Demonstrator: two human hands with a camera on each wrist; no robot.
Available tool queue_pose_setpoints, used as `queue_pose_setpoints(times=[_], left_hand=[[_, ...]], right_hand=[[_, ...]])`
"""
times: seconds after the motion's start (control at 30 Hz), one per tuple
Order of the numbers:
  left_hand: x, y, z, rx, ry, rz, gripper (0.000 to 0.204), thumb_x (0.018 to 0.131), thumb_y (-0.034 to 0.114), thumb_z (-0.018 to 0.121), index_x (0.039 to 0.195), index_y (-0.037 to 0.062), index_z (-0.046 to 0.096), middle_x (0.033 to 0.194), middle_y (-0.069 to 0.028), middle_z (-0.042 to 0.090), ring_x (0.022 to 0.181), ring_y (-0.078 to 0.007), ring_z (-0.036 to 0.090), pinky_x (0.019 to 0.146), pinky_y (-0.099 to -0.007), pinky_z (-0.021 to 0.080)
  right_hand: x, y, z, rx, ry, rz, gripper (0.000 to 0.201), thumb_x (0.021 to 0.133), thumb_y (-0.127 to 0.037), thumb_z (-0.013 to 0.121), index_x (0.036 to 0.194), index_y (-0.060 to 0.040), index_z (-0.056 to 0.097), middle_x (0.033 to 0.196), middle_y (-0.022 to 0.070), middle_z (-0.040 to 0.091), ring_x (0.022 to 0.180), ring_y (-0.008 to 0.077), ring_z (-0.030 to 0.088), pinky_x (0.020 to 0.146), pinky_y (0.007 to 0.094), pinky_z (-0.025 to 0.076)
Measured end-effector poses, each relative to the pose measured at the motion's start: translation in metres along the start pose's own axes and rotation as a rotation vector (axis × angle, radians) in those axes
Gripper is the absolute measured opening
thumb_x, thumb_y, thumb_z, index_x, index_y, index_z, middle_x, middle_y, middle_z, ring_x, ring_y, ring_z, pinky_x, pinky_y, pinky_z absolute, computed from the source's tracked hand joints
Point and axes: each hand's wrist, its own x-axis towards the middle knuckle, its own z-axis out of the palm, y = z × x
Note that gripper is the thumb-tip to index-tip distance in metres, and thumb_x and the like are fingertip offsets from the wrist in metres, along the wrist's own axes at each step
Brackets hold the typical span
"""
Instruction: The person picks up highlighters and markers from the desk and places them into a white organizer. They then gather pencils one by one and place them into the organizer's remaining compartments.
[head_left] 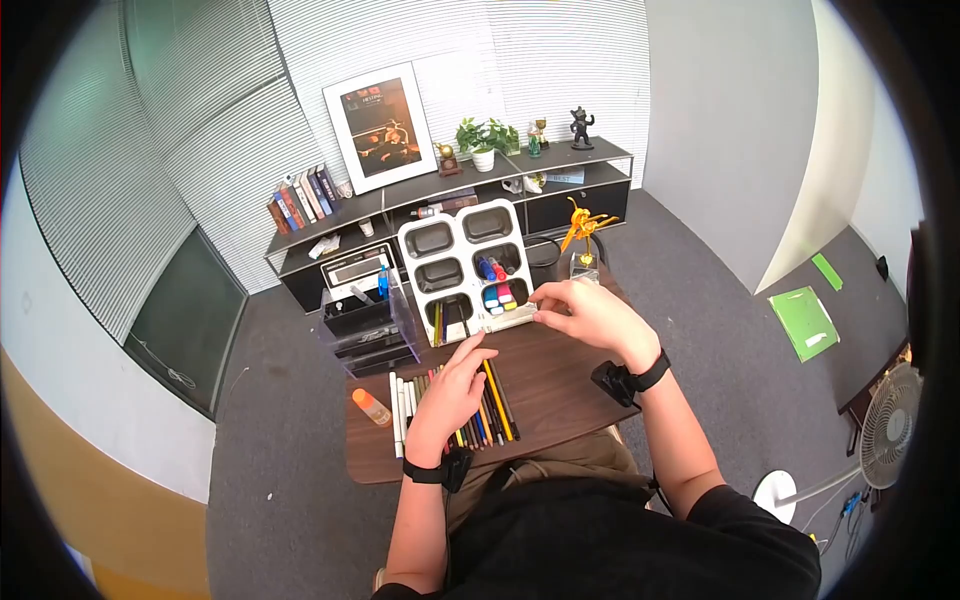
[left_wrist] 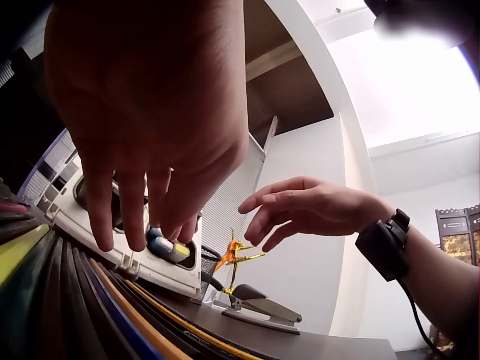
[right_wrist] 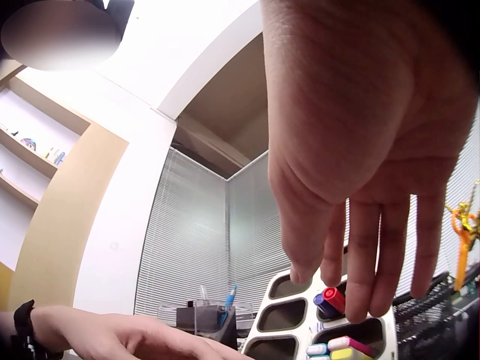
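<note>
My left hand (head_left: 455, 392) hovers over a row of colored pencils (head_left: 495, 405) and markers (head_left: 398, 405) on the brown table, its fingers fairly straight and holding nothing. My right hand (head_left: 597, 318) is in the air beside the lower right of a white tray (head_left: 468, 275); its loosely bent fingers carry nothing, as the left wrist view shows. Six dark compartments make up this propped-up tray. Red and blue markers (right_wrist: 330, 301) sit in the middle right compartment, highlighters (head_left: 500, 297) below them. A few pencils (head_left: 439, 322) stand in the lower left compartment.
An orange-capped glue stick (head_left: 371, 407) lies left of the row. Behind it stands a clear desk organizer (head_left: 370, 325). A stapler (left_wrist: 262, 306) and a gold-orange figurine (head_left: 585, 228) are at the table's right rear. A low cabinet (head_left: 350, 215) lines the wall.
</note>
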Motion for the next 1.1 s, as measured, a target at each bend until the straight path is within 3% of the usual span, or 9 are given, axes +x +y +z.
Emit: queue_pose_setpoints(times=[0.03, 0.1, 0.4, 0.6, 0.83, 0.93, 1.0, 1.03, 1.1], left_hand=[[0.000, 0.000, 0.001, -0.001, 0.000, -0.001, 0.036, 0.103, 0.001, 0.063, 0.138, 0.0082, 0.067, 0.166, -0.0148, 0.054, 0.135, -0.0389, 0.066, 0.110, -0.0453, 0.055], [0.001, 0.000, 0.001, -0.017, -0.013, -0.013, 0.038, 0.102, 0.001, 0.064, 0.139, 0.0108, 0.067, 0.172, -0.0143, 0.046, 0.150, -0.0402, 0.055, 0.118, -0.0494, 0.051], [0.003, -0.014, 0.004, -0.048, 0.025, 0.027, 0.041, 0.100, 0.003, 0.071, 0.140, 0.0078, 0.064, 0.173, -0.0246, 0.038, 0.155, -0.0438, 0.048, 0.125, -0.0484, 0.044], [0.001, -0.014, 0.004, -0.002, 0.031, 0.000, 0.047, 0.100, 0.010, 0.074, 0.145, 0.0083, 0.061, 0.175, -0.0255, 0.035, 0.161, -0.0448, 0.038, 0.129, -0.0496, 0.038], [0.000, -0.012, 0.007, 0.034, 0.039, 0.002, 0.049, 0.100, 0.012, 0.075, 0.147, 0.0082, 0.061, 0.176, -0.0254, 0.034, 0.162, -0.0449, 0.038, 0.129, -0.0499, 0.038], [0.000, -0.019, 0.005, 0.072, 0.048, 0.089, 0.046, 0.098, 0.013, 0.077, 0.142, 0.0076, 0.065, 0.170, -0.0237, 0.045, 0.158, -0.0420, 0.045, 0.127, -0.0482, 0.040], [-0.001, -0.014, -0.003, 0.027, -0.042, 0.108, 0.034, 0.093, 0.009, 0.078, 0.126, 0.0027, 0.070, 0.140, -0.0210, 0.067, 0.139, -0.0397, 0.059, 0.115, -0.0479, 0.051], [-0.002, -0.010, -0.005, 0.027, -0.044, 0.107, 0.034, 0.093, 0.009, 0.078, 0.126, 0.0027, 0.070, 0.140, -0.0210, 0.067, 0.139, -0.0397, 0.059, 0.115, -0.0479, 0.051], [-0.004, 0.011, -0.016, 0.164, -0.169, 0.022, 0.027, 0.089, 0.010, 0.082, 0.114, 0.0023, 0.074, 0.111, -0.0157, 0.072, 0.121, -0.0359, 0.066, 0.104, -0.0474, 0.054]], right_hand=[[0.000, 0.000, 0.000, -0.003, -0.008, 0.004, 0.030, 0.102, -0.018, 0.075, 0.124, 0.0032, 0.075, 0.094, 0.0172, 0.081, 0.087, 0.0309, 0.079, 0.082, 0.0395, 0.060], [0.000, 0.001, 0.001, -0.004, 0.000, 0.001, 0.030, 0.102, -0.021, 0.075, 0.122, 0.0015, 0.076, 0.093, 0.0175, 0.081, 0.088, 0.0331, 0.079, 0.082, 0.0420, 0.060], [0.001, 0.004, 0.003, 0.002, 0.007, -0.009, 0.031, 0.101, -0.024, 0.076, 0.121, -0.0002, 0.077, 0.092, 0.0182, 0.081, 0.089, 0.0356, 0.079, 0.082, 0.0447, 0.061], [0.001, 0.003, 0.003, -0.009, 0.009, -0.007, 0.032, 0.101, -0.024, 0.075, 0.121, 0.0001, 0.077, 0.092, 0.0187, 0.080, 0.088, 0.0358, 0.079, 0.082, 0.0447, 0.061], [0.001, 0.002, 0.003, 0.002, 0.007, -0.003, 0.032, 0.101, -0.024, 0.075, 0.121, 0.0001, 0.077, 0.092, 0.0185, 0.081, 0.088, 0.0359, 0.079, 0.082, 0.0446, 0.061], [0.001, 0.004, 0.003, -0.005, 0.015, -0.009, 0.032, 0.101, -0.024, 0.076, 0.121, 0.0003, 0.077, 0.092, 0.0185, 0.081, 0.088, 0.0358, 0.079, 0.082, 0.0445, 0.061], [0.001, 0.003, 0.003, -0.005, 0.013, -0.005, 0.031, 0.101, -0.024, 0.076, 0.121, 0.0003, 0.077, 0.092, 0.0184, 0.081, 0.088, 0.0357, 0.079, 0.082, 0.0445, 0.061], [0.001, 0.002, 0.002, -0.004, 0.011, -0.003, 0.031, 0.101, -0.023, 0.076, 0.121, 0.0004, 0.077, 0.092, 0.0183, 0.081, 0.088, 0.0356, 0.079, 0.082, 0.0444, 0.061], [0.001, 0.004, 0.002, -0.004, 0.010, -0.002, 0.031, 0.101, -0.023, 0.076, 0.121, 0.0004, 0.077, 0.092, 0.0182, 0.081, 0.088, 0.0355, 0.079, 0.082, 0.0444, 0.061]])
